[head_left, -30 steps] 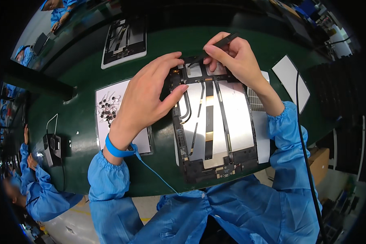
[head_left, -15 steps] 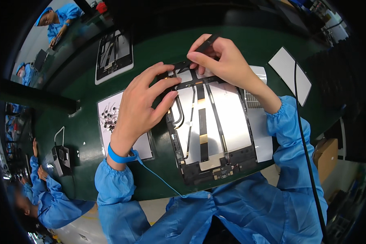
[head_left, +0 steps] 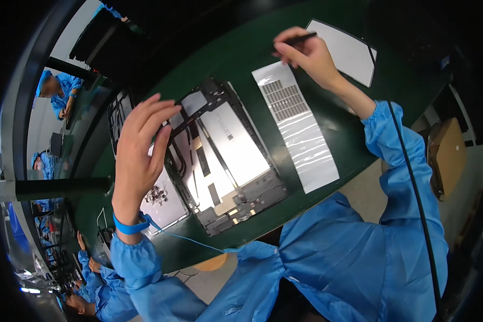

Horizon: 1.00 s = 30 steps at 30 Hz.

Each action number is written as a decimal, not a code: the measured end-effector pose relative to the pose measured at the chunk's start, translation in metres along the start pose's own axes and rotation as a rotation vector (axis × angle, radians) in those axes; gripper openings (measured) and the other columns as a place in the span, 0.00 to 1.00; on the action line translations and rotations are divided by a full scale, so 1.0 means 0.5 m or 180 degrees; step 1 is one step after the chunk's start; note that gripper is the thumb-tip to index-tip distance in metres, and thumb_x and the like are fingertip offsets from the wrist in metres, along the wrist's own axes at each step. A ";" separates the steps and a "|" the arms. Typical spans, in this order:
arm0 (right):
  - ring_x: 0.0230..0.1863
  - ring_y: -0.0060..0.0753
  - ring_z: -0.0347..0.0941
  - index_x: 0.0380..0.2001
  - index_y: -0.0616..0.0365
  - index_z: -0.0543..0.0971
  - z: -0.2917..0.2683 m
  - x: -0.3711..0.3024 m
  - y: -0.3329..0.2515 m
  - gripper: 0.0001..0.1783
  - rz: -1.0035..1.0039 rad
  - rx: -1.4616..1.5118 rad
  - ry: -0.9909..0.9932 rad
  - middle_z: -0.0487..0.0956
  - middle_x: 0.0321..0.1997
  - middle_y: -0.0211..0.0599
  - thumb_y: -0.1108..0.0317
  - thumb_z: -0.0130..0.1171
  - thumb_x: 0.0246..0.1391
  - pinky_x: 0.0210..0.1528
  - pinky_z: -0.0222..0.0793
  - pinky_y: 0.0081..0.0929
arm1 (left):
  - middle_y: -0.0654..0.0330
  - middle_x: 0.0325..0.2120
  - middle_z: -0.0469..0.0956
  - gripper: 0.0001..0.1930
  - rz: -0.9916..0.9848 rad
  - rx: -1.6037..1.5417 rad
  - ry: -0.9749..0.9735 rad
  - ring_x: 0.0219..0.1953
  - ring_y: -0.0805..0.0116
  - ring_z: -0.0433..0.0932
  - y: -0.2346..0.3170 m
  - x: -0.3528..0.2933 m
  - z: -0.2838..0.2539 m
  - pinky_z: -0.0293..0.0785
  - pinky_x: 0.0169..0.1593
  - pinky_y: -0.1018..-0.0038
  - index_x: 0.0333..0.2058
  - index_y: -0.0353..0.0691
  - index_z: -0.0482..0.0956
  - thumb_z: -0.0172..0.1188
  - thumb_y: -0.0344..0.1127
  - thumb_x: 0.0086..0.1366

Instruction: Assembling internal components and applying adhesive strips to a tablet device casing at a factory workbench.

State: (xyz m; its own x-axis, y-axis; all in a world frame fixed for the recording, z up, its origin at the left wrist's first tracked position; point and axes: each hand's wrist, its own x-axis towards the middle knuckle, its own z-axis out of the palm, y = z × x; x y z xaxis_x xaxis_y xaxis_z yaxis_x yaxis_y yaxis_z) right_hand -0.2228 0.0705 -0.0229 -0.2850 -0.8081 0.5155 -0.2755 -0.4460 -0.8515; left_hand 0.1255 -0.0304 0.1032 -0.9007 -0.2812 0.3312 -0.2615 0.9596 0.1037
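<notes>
An opened tablet, with a silvery inside, black edges and thin flex cables, lies tilted on the green bench in front of me. My left hand hovers at its upper left corner, fingers spread and holding nothing; whether the fingertips touch the frame I cannot tell. A blue wrist strap with a thin cord circles that wrist. Up and to the right, my right hand pinches slim black tweezers. Just below it lies a white glossy strip bearing rows of small grey stickers.
A white panel lies at the upper right, with a black cable hanging across its edge. Left of the tablet is a pale sheet with a pile of small dark parts. Another opened tablet lies beyond my left hand. Co-workers sit at left.
My right hand has left the tablet's top edge and moved up and right, over the sticker strip, still holding the tweezers. My left hand stays by the tablet's corner. The view has turned.
</notes>
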 end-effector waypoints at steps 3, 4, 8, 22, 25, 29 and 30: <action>0.29 0.18 0.76 0.43 0.61 0.79 -0.057 -0.054 0.049 0.12 0.0540 0.0042 -0.0038 0.83 0.35 0.36 0.64 0.61 0.62 0.28 0.68 0.15 | 0.53 0.57 0.74 0.13 0.0600 -0.0352 -0.0900 0.64 0.49 0.67 0.070 0.118 0.016 0.64 0.66 0.57 0.49 0.42 0.80 0.54 0.32 0.68; 0.29 0.18 0.76 0.44 0.62 0.78 -0.074 -0.063 0.053 0.13 0.0836 0.0159 -0.0048 0.83 0.35 0.36 0.64 0.61 0.62 0.28 0.67 0.14 | 0.51 0.59 0.72 0.15 0.0820 -0.0316 -0.1134 0.64 0.48 0.67 0.083 0.156 0.057 0.64 0.65 0.57 0.52 0.45 0.80 0.54 0.35 0.69; 0.29 0.19 0.77 0.45 0.64 0.79 -0.050 -0.053 0.041 0.14 0.1069 0.0133 -0.0467 0.83 0.34 0.39 0.64 0.60 0.62 0.26 0.67 0.14 | 0.43 0.64 0.65 0.21 0.1329 0.0324 -0.1829 0.64 0.44 0.65 0.078 0.237 0.209 0.63 0.66 0.57 0.61 0.54 0.74 0.55 0.46 0.70; 0.28 0.21 0.79 0.40 0.63 0.81 -0.064 -0.050 0.050 0.14 0.1255 -0.0140 -0.0691 0.84 0.31 0.35 0.61 0.63 0.60 0.24 0.69 0.18 | 0.42 0.66 0.61 0.25 0.0991 0.0311 -0.2229 0.68 0.44 0.61 0.096 0.251 0.252 0.57 0.70 0.59 0.64 0.61 0.69 0.54 0.52 0.70; 0.29 0.22 0.80 0.40 0.63 0.81 -0.051 -0.041 0.054 0.14 0.1208 -0.0004 -0.0749 0.84 0.31 0.35 0.61 0.62 0.61 0.24 0.69 0.18 | 0.42 0.66 0.61 0.25 0.0993 0.0226 -0.2186 0.67 0.43 0.62 0.086 0.244 0.246 0.58 0.69 0.59 0.64 0.61 0.69 0.55 0.51 0.69; 0.34 0.24 0.81 0.42 0.64 0.80 -0.051 -0.028 0.061 0.15 0.1119 0.0534 -0.0391 0.83 0.35 0.39 0.61 0.60 0.63 0.27 0.71 0.17 | 0.39 0.60 0.68 0.21 0.1241 0.0534 -0.1541 0.61 0.43 0.68 0.057 0.232 0.268 0.63 0.65 0.60 0.59 0.55 0.76 0.55 0.47 0.69; 0.34 0.24 0.81 0.42 0.64 0.80 -0.057 -0.032 0.063 0.15 0.0990 0.0555 -0.0200 0.83 0.35 0.39 0.60 0.60 0.63 0.28 0.71 0.17 | 0.38 0.56 0.73 0.18 0.1445 0.0863 -0.0943 0.57 0.43 0.72 0.059 0.224 0.272 0.67 0.62 0.61 0.55 0.52 0.80 0.55 0.46 0.68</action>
State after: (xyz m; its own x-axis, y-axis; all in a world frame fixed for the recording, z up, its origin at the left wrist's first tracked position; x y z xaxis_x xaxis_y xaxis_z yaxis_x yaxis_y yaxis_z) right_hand -0.2531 0.0804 -0.0553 -0.2722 -0.9351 0.2270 -0.0222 -0.2298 -0.9730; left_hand -0.0301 -0.0326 0.0158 -0.9911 0.1333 0.0070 0.1276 0.9618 -0.2423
